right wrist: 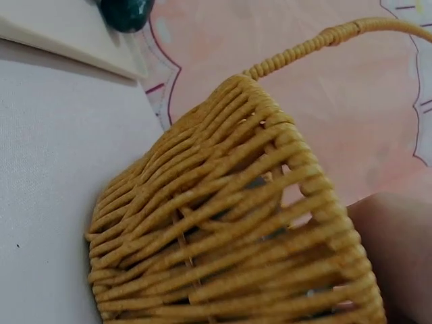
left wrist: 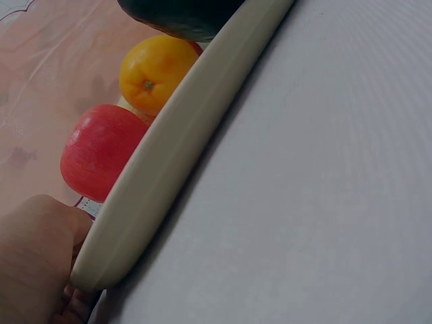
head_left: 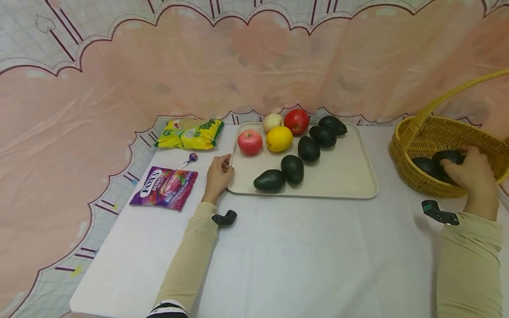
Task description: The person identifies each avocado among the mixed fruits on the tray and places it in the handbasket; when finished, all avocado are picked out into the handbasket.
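Note:
My left hand (head_left: 218, 176) grips the left edge of a cream tray (head_left: 338, 174); the left wrist view has the thumb side by the rim and fingers partly below it. On the tray lie several dark green avocados (head_left: 269, 181), a pink-red apple (head_left: 250, 142), a yellow lemon-like fruit (head_left: 279, 139), a red round fruit (head_left: 296, 122) and a pale round fruit (head_left: 273, 122). At far right my right hand (head_left: 473, 174) reaches into a wicker basket (head_left: 413, 176) and grasps an avocado (head_left: 446, 156). Another avocado (head_left: 427, 168) sits beside it. In the right wrist view, the basket wall hides the fingers.
Left of the tray are a yellow-green snack bag (head_left: 190, 134), a purple candy bag (head_left: 165, 187) marked FOX'S and a lollipop (head_left: 192, 157). The basket's tall handle (head_left: 445, 97) arches over it. A patterned cloth (head_left: 238, 66) hangs behind the white table (head_left: 298, 256).

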### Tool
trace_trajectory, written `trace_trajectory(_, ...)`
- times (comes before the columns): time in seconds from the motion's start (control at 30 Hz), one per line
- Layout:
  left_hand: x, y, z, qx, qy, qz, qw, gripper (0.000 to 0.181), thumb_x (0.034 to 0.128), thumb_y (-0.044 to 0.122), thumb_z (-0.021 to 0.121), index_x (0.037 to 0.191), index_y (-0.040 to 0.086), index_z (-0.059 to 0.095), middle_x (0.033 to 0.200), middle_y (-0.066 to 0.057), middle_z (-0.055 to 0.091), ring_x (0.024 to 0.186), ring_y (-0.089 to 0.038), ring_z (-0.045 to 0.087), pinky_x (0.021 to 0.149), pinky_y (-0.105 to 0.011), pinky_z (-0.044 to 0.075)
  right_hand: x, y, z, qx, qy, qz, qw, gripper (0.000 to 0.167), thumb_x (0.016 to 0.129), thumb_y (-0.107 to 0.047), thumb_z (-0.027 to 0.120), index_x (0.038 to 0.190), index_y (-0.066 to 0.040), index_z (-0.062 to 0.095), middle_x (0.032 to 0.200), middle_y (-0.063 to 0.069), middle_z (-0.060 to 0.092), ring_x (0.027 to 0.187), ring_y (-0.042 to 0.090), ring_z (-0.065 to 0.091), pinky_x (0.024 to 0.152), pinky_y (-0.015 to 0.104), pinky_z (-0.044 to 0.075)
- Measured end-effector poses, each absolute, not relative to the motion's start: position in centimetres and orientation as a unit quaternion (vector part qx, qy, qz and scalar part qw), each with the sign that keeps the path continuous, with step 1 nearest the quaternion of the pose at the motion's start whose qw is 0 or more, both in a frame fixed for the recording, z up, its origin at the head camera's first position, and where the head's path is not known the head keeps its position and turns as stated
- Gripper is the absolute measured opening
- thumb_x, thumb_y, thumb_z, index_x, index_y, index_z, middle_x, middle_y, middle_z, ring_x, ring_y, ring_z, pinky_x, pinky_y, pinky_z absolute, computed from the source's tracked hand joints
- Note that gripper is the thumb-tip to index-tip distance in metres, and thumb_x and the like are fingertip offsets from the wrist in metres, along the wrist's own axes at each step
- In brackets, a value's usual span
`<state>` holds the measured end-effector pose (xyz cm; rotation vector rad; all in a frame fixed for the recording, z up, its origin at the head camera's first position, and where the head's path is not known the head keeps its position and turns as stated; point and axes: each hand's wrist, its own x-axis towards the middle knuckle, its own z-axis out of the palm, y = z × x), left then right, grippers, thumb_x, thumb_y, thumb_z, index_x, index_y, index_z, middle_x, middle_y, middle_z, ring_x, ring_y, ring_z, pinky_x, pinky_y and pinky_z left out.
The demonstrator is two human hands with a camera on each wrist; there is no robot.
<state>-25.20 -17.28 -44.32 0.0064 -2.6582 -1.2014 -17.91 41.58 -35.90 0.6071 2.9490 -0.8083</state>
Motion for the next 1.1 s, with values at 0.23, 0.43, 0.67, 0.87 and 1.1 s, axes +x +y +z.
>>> trace_trajectory(0.23,-25.1,-17.2,-44.3,-0.001,-0.907,-0.406,0.115,0.042,0.0852,0.009,0.053,0.127,0.005,0.058,0.106,-0.012,0.056,0.086,-0.021,0.053,0.079,-0.031,0.044,-18.1,41.9,-36.2,0.181,0.951,-0.244,0.052,0.077,0.093,-0.042,0.035,0.144,0.01,0.012,0.135,0.046,0.022,0.119,0.059,0.026,0.094,0.068,0.028)
trace_trajectory(0.43,-25.1,-17.2,-44.4,0.0,-0.907,-0.405,0.115,0.042,0.085,0.009,0.053,0.126,0.005,0.058,0.105,-0.012,0.056,0.085,-0.021,0.053,0.078,-0.031,0.043,-17.9,42.3,-36.5,0.154,0.954,-0.256,0.039,0.071,0.094,-0.038,0.036,0.14,0.013,0.018,0.132,0.046,0.024,0.117,0.059,0.027,0.094,0.067,0.027)
trace_trajectory(0.67,-25.2,-17.3,-44.3,0.0,-0.907,-0.405,0.117,0.042,0.0847,0.009,0.053,0.126,0.005,0.059,0.106,-0.012,0.056,0.086,-0.021,0.054,0.079,-0.031,0.044,-17.5,42.6,-36.5,0.134,0.958,-0.248,0.047,0.069,0.095,-0.039,0.036,0.134,0.016,0.02,0.129,0.047,0.025,0.114,0.059,0.028,0.091,0.067,0.03)
trace_trajectory(0.87,-25.2,-17.3,-44.2,0.002,-0.908,-0.402,0.122,0.042,0.0844,0.008,0.053,0.126,0.005,0.059,0.104,-0.013,0.057,0.084,-0.022,0.054,0.077,-0.031,0.043,-17.5,41.9,-36.5,0.127,0.959,-0.25,0.032,0.068,0.095,-0.04,0.036,0.134,0.015,0.024,0.127,0.045,0.028,0.113,0.058,0.03,0.091,0.067,0.03)
trace_trajectory(1.1,-25.2,-17.3,-44.4,0.0,-0.908,-0.402,0.119,0.042,0.0844,0.009,0.053,0.126,0.005,0.059,0.105,-0.013,0.056,0.084,-0.021,0.053,0.077,-0.031,0.043,-17.3,41.5,-36.9,0.156,0.956,-0.249,0.014,0.068,0.094,-0.043,0.035,0.137,0.009,0.028,0.134,0.043,0.029,0.118,0.059,0.029,0.092,0.068,0.028)
